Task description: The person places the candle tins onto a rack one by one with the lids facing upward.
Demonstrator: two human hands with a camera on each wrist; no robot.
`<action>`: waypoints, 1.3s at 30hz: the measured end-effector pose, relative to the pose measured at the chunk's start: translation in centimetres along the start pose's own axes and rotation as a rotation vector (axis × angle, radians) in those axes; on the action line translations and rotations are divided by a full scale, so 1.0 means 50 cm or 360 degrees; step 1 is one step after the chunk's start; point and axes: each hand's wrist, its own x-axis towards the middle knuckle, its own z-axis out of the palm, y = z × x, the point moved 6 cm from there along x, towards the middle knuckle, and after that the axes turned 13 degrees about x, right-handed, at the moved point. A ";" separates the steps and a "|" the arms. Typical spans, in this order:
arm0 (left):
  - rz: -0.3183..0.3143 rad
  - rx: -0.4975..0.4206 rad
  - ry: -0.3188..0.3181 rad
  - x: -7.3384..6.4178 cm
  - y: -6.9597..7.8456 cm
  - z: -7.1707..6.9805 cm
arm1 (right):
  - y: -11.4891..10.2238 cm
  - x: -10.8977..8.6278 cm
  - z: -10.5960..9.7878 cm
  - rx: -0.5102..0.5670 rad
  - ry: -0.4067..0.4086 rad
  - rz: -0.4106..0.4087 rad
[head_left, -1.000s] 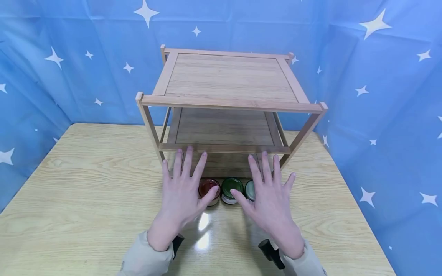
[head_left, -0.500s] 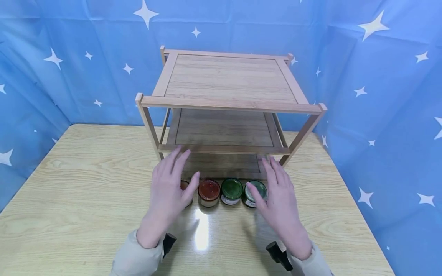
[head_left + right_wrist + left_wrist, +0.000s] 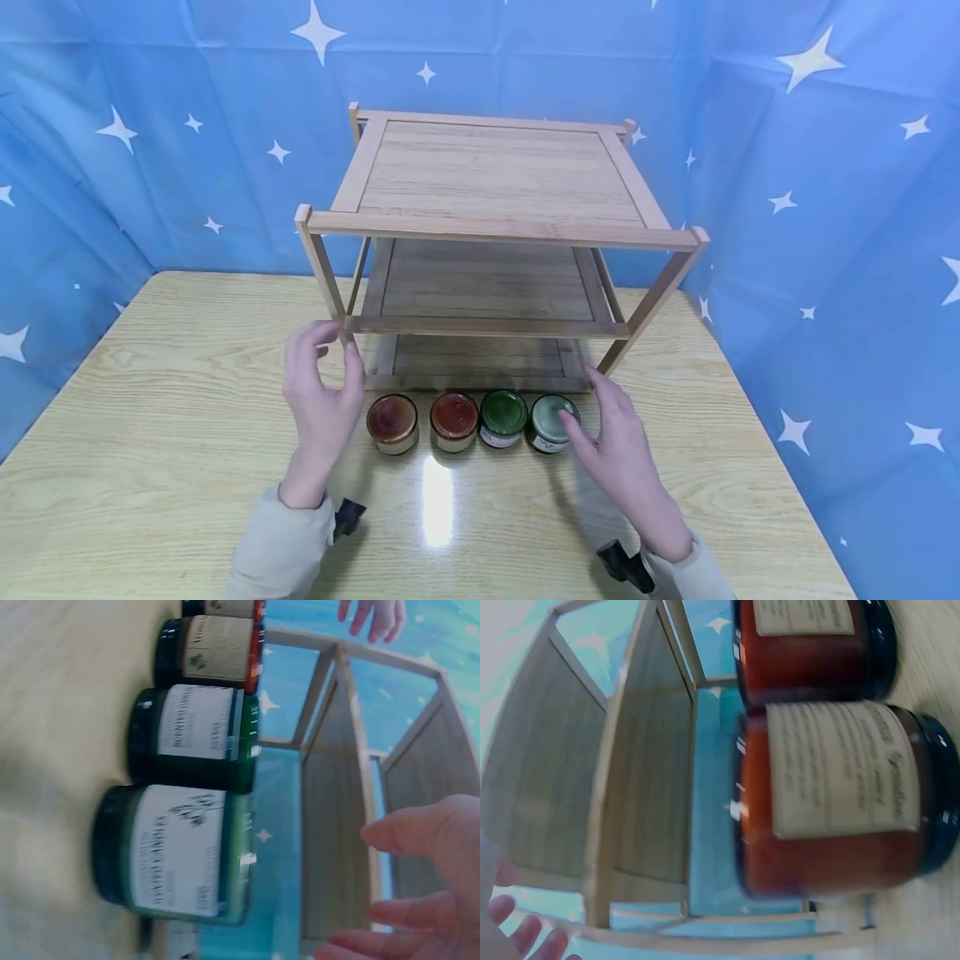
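Several labelled glass jars stand in a row before the wooden rack. At the left end is a brown jar (image 3: 392, 425), then a red-brown jar (image 3: 454, 423), a dark green jar (image 3: 503, 418) and a pale green jar (image 3: 553, 423). My left hand (image 3: 318, 400) hovers left of the brown jar, fingers loosely bent and thumb apart, holding nothing. Its fingers (image 3: 525, 934) show at the lower left of the left wrist view. My right hand (image 3: 618, 450) is beside the pale green jar, its thumb overlapping that jar in the head view, fingers spread apart with nothing between them.
A wooden rack (image 3: 495, 225) with tiered shelves stands at the table's back, just behind the jars. Blue star-patterned cloth (image 3: 187, 167) hangs behind and on both sides. The light wood table (image 3: 150, 467) reflects a bright glare in front of the jars.
Both hands have moved apart from over the jars. The left has gone left, its fingers bending and uncovering the brown jar; the right has shifted slightly right. The jars have stayed in place.
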 end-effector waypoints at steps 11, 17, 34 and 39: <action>-0.0518 -0.0568 -0.0219 -0.003 -0.089 0.021 | 0.069 -0.034 0.026 0.0181 -0.0350 0.0202; -0.0542 -0.0862 -0.0341 -0.008 -0.112 0.039 | 0.100 -0.043 0.039 0.0369 -0.0449 0.0253; -0.0655 -0.0970 -0.0340 -0.008 -0.144 0.053 | 0.152 -0.043 0.075 0.0523 -0.0450 0.0413; -0.0652 -0.0928 -0.0351 -0.006 -0.147 0.053 | 0.158 -0.042 0.079 0.0497 -0.0430 0.0439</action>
